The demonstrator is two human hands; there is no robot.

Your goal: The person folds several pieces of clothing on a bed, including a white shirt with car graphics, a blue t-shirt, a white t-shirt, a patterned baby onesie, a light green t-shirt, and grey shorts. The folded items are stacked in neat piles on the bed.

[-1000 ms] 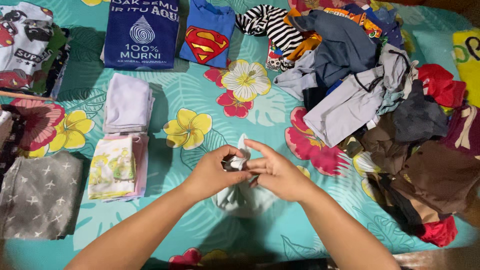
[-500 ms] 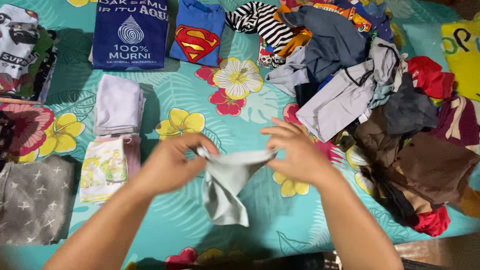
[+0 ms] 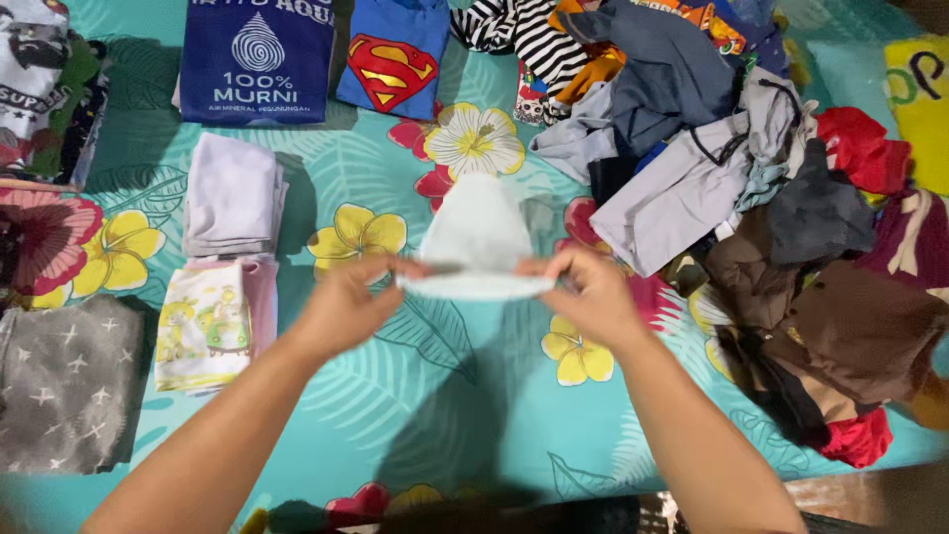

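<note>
I hold a small pale grey garment (image 3: 476, 237) stretched flat between both hands above the teal floral sheet (image 3: 435, 396). My left hand (image 3: 346, 302) pinches its left corner and my right hand (image 3: 590, 292) pinches its right corner. The cloth flares away from me, over the sheet's flowers. Nearest on the left are a folded white cloth stack (image 3: 233, 195) and a folded pink-and-print stack (image 3: 213, 324).
A large heap of unfolded clothes (image 3: 781, 218) fills the right side. Folded shirts lie along the far edge: a dark blue one (image 3: 259, 59) and a blue one with a red emblem (image 3: 393, 59). A grey star-print fold (image 3: 64, 381) sits at the left.
The bunched garment was pulled apart between my hands, hung down, then flipped up and away so it now spreads flat and raised.
</note>
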